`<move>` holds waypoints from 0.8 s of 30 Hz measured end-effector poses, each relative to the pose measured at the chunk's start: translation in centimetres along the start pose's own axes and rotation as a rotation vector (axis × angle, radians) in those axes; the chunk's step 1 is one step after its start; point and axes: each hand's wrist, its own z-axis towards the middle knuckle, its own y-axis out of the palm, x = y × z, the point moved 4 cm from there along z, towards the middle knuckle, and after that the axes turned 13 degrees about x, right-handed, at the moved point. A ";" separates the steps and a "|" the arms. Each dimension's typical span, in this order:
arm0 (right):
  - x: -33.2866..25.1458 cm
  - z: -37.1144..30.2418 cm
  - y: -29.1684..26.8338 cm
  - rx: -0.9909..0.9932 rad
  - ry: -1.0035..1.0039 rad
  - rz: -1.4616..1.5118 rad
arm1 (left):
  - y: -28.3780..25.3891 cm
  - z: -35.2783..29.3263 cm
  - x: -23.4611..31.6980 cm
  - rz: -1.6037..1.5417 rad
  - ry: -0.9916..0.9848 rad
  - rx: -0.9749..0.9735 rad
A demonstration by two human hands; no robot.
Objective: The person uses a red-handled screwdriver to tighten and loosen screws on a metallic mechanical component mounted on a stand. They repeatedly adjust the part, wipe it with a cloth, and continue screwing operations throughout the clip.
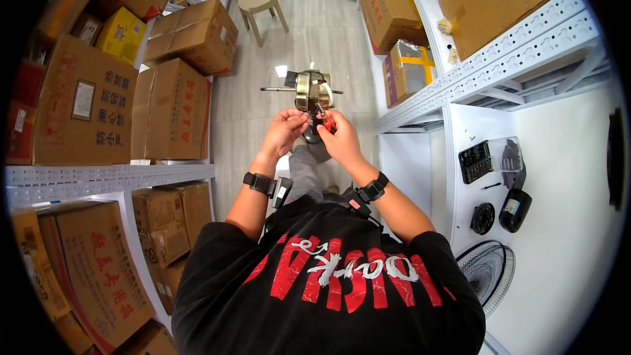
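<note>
A brass-coloured fan motor [304, 91], with a metal shaft sticking out to its left, stands in front of me on a dark, partly hidden support. Just below it, my right hand [340, 139] is closed around a red-handled tool [330, 122] whose metal end points up toward the motor. Whether it is a screwdriver or pliers I cannot tell. Close by on the left, my left hand [287, 133] has thumb and fingertips pinched together at the motor's lower part. Whatever lies between those fingertips is too small to make out.
Shelves with cardboard boxes [177, 110] line the left; more boxes [392, 10] sit on the right shelf. A beige stool [257, 0] stands ahead on the floor. On the white surface at right lie a bit set [475, 162], a black round part [482, 218] and a fan grille [488, 273].
</note>
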 end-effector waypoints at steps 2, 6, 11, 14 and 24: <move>-0.2 0.1 -0.2 0.000 -0.018 -0.058 | -0.8 0.0 0.3 -0.095 0.080 0.021; -2.7 0.2 -0.7 -0.048 -0.018 -0.129 | -0.2 -0.1 0.9 -0.169 0.150 0.052; -2.5 0.4 -0.8 -0.075 -0.003 -0.143 | 0.6 -0.1 0.7 -0.139 0.151 0.076; -2.1 0.4 -0.8 -0.080 -0.019 -0.112 | 0.4 0.2 0.1 -0.185 0.094 0.040; -1.8 0.6 -1.1 -0.100 0.022 -0.112 | 0.4 0.5 -0.4 -0.159 0.045 0.029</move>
